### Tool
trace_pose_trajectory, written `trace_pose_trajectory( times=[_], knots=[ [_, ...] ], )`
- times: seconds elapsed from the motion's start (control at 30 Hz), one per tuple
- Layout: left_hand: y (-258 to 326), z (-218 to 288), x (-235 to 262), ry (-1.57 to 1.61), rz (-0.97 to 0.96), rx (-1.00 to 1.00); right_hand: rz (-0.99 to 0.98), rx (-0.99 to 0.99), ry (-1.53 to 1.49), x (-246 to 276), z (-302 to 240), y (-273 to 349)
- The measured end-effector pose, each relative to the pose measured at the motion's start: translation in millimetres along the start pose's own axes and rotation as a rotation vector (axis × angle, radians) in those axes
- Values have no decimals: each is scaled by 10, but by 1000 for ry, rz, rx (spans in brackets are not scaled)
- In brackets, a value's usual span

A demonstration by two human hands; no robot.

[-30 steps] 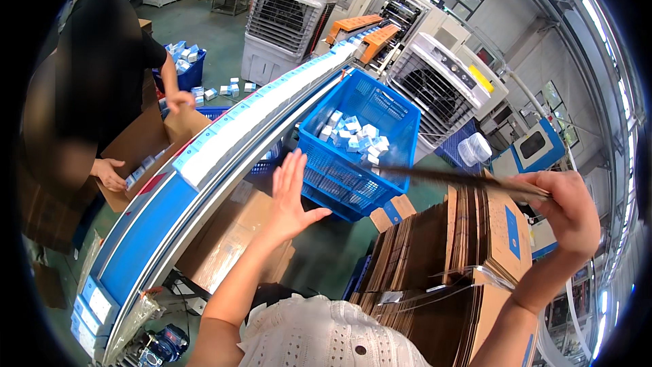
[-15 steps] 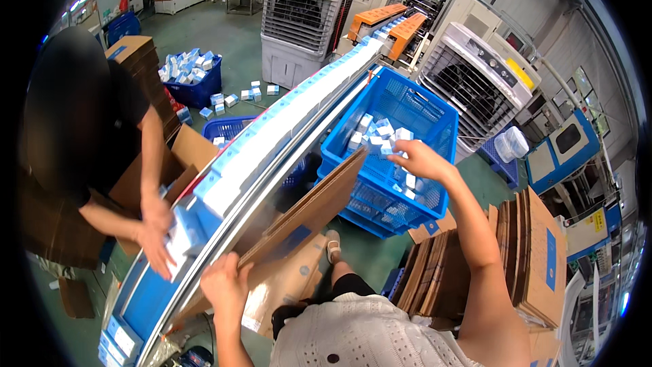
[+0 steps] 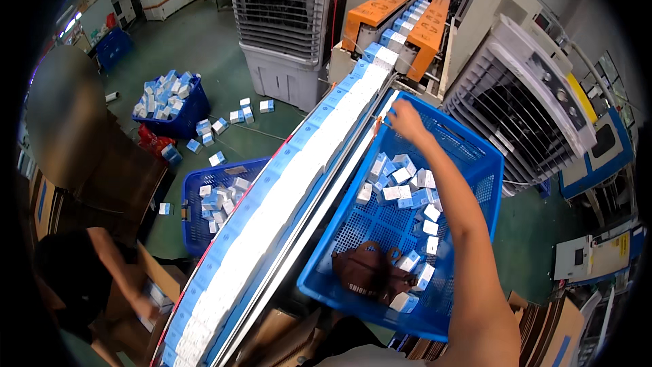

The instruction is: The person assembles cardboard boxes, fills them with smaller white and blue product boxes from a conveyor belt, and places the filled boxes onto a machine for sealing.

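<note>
The blue basket (image 3: 370, 221) contains boxes (image 3: 426, 178) and a brown bag (image 3: 360, 270); the right hand (image 3: 405, 121) (grip: I cannot tell) is near its rim.

Conveyor (image 3: 303, 231) runs from near left to machine (image 3: 487, 17) at far end; row of boxes (image 3: 272, 217) along it. Right of it, crate (image 3: 353, 230): loose boxes (image 3: 390, 194) toward far and right sides, bag (image 3: 363, 268) near end. Left of it, basket (image 3: 193, 228) of boxes; beyond, heaped basket (image 3: 197, 103), strays (image 3: 236, 116) on floor to its right.
</note>
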State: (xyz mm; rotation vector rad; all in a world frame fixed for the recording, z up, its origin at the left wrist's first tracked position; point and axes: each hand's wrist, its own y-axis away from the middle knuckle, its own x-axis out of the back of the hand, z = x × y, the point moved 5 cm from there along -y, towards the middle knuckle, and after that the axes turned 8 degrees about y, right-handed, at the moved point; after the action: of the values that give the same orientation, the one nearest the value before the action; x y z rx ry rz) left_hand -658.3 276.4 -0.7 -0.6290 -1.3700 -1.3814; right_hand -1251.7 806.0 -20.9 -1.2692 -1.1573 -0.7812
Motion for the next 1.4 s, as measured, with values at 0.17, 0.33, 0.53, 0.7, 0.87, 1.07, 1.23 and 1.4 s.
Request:
trace_pose_trajectory(
  times=[0.17,0.33,0.53,0.7,0.87,1.07,1.23,1.4],
  knots=[
    [-170,171,40,-21,-221,215,66,54,128,-430,454,-1094],
    [-195,351,152,64,-186,334,-271,7,173,-1181,490,-1815],
    [-126,129,54,40,-156,355,-473,13,-167,-1266,279,-1811],
    [-150,-57,-47,-91,-121,290,-71,259,188,-882,-511,-1178],
    [16,-37,-41,73,-422,24,99,412,-22,-730,-1002,-661],
    [-1297,634,399,471,-85,50,-164,343,-98,-1147,-1229,-558],
    [-2189,1230,240,340,225,-34,35,437,38,-888,-1976,-72],
    [-2263,1282,-166,146,278,131,72,643,-20,-488,-2135,337]
  ],
)
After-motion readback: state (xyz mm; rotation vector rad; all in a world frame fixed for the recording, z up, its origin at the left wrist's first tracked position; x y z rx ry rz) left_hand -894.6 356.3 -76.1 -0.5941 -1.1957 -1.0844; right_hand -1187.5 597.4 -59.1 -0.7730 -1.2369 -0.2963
